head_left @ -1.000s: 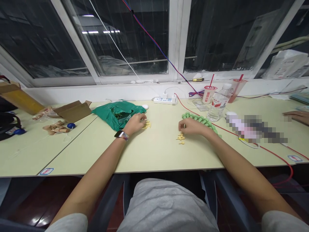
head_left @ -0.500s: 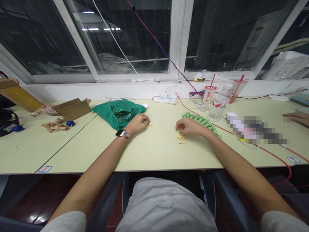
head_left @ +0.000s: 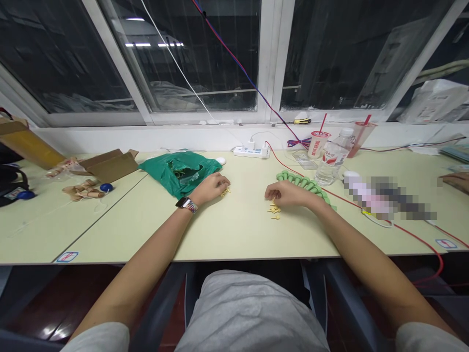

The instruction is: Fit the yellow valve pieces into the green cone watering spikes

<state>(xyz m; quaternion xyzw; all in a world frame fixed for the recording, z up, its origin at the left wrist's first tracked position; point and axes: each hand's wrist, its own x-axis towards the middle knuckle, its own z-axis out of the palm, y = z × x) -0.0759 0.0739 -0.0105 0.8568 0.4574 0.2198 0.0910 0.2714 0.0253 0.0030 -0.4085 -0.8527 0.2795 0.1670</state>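
My left hand [head_left: 209, 188] rests curled on the pale yellow table [head_left: 120, 234], its fingertips at a few small yellow pieces [head_left: 225, 192]. My right hand [head_left: 286, 193] lies curled just above a small scattered group of similar yellow pieces [head_left: 273, 209]. Whether either hand holds a piece is hidden by the fingers. A green segmented strip [head_left: 302, 182] curves just beyond my right hand, and a crumpled green plastic bag [head_left: 179, 172] lies beyond and left of my left hand.
A power strip [head_left: 251, 152], red cable [head_left: 395, 230], water bottle [head_left: 331, 159] and drink cups [head_left: 318, 144] stand along the window side. An open cardboard box [head_left: 108, 165] and tan pieces [head_left: 82, 190] lie left. Another person's hand [head_left: 456, 182] is at far right.
My right hand has shifted left over the yellow pieces, and my left hand has moved slightly right. The other person's hand has drawn back toward the right edge.
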